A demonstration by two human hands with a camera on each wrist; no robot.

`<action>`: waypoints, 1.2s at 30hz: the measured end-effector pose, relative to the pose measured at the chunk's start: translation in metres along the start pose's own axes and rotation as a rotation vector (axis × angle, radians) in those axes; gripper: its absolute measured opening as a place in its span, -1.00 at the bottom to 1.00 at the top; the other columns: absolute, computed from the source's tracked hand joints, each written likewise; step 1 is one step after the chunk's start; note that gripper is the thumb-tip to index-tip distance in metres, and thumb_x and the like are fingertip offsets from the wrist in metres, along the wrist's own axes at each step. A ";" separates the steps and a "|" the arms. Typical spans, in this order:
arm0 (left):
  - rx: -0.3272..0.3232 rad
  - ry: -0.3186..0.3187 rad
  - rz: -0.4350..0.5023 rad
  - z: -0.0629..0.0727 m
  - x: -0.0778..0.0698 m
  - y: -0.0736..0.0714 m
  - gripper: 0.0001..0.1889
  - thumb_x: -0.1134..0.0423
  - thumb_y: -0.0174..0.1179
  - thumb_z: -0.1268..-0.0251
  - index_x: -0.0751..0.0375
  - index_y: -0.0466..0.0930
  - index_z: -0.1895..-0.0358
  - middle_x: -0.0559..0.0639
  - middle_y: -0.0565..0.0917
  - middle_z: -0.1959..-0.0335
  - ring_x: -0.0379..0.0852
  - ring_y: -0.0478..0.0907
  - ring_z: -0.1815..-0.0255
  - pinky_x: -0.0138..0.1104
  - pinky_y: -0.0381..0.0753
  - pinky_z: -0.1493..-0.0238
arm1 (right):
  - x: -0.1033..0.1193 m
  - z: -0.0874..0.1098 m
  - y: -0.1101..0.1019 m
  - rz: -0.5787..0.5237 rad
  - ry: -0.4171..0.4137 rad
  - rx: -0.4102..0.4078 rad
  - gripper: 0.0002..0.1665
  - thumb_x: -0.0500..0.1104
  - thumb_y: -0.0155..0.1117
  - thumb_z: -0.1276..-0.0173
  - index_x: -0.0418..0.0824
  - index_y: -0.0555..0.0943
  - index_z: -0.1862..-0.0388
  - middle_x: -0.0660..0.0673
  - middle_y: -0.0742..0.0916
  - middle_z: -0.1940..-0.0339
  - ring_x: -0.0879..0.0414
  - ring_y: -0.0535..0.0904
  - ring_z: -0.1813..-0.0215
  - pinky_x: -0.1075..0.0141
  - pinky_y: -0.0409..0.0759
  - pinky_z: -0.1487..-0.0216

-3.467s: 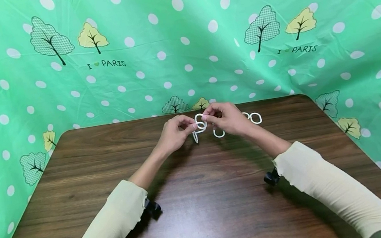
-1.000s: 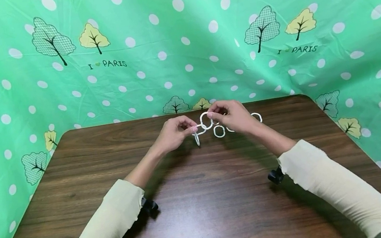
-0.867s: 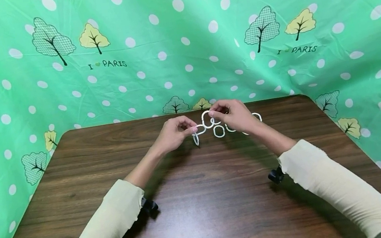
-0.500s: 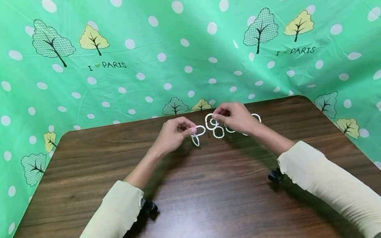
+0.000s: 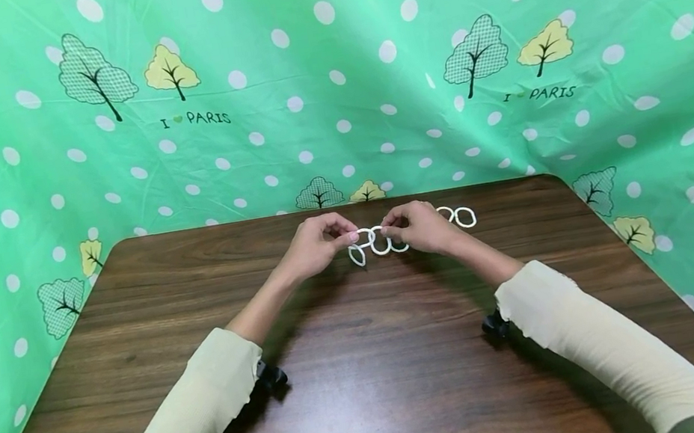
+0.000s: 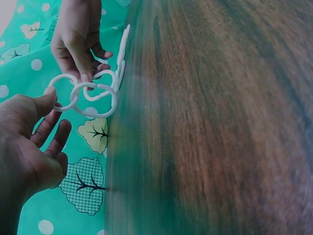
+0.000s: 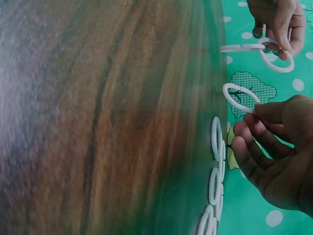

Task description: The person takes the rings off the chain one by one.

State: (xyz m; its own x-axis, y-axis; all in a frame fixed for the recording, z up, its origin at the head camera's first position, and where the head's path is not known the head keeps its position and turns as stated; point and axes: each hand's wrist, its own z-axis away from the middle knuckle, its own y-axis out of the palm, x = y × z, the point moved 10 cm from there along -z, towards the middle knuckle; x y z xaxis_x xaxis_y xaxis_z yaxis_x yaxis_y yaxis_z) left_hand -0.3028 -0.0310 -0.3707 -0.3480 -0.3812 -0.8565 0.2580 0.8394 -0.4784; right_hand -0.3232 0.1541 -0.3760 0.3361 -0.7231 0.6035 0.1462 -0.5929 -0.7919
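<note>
In the head view my left hand [image 5: 317,245] pinches a white ring-shaped chain link [image 5: 367,245] between thumb and forefinger. A second white link [image 6: 93,116] is threaded through it and hangs from it. Close on its right, my right hand [image 5: 422,227] pinches another white link [image 7: 228,96] with thumb and fingertips. Seen from the head, this link overlaps the edge of the left hand's link; the right wrist view shows it apart from the linked pair. Both hands are above the far part of the table.
Several more white links [image 7: 213,139] lie in a row on the brown wooden table [image 5: 370,364], near its far edge. Two of these links [image 5: 466,217] show right of my right hand. A green dotted curtain [image 5: 275,107] hangs behind the table.
My right hand first drew its link away to the right, then came back left and lower, bringing it beside the left hand's link. My left hand has hardly moved.
</note>
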 end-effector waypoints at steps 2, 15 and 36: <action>0.000 -0.003 0.003 0.000 0.000 0.000 -0.87 0.31 0.46 -0.55 0.29 0.85 0.00 0.06 0.83 0.21 -0.10 0.69 0.17 -0.32 0.60 0.03 | 0.001 0.000 0.003 -0.002 -0.010 0.009 -0.80 -0.15 0.48 -0.61 -0.27 0.88 0.04 -0.16 0.90 0.24 0.15 0.66 0.29 0.28 0.58 0.16; 0.010 -0.006 0.000 -0.001 -0.001 0.003 -0.89 0.24 0.46 -0.57 0.19 0.86 0.02 0.03 0.82 0.21 -0.12 0.68 0.16 -0.30 0.61 0.02 | -0.008 -0.001 0.009 0.018 0.072 0.036 -0.79 -0.07 0.57 -0.56 -0.20 0.92 0.10 -0.06 0.88 0.42 0.26 0.63 0.42 0.33 0.58 0.24; -0.044 -0.015 0.001 0.000 0.001 -0.003 -0.86 0.24 0.45 -0.58 0.21 0.81 -0.03 0.10 0.83 0.14 -0.03 0.69 0.11 -0.27 0.62 0.01 | 0.027 0.004 -0.005 -0.165 -0.084 0.029 -0.73 -0.22 0.67 -0.43 -0.30 0.88 -0.04 -0.18 0.93 0.19 0.10 0.71 0.19 0.40 0.60 0.22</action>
State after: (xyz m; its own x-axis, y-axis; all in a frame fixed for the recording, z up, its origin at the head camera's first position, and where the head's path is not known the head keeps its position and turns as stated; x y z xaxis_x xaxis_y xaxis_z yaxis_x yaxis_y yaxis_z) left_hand -0.3040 -0.0342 -0.3699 -0.3338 -0.3862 -0.8599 0.2181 0.8558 -0.4691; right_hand -0.3107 0.1391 -0.3565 0.3821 -0.5842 0.7161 0.2319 -0.6895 -0.6862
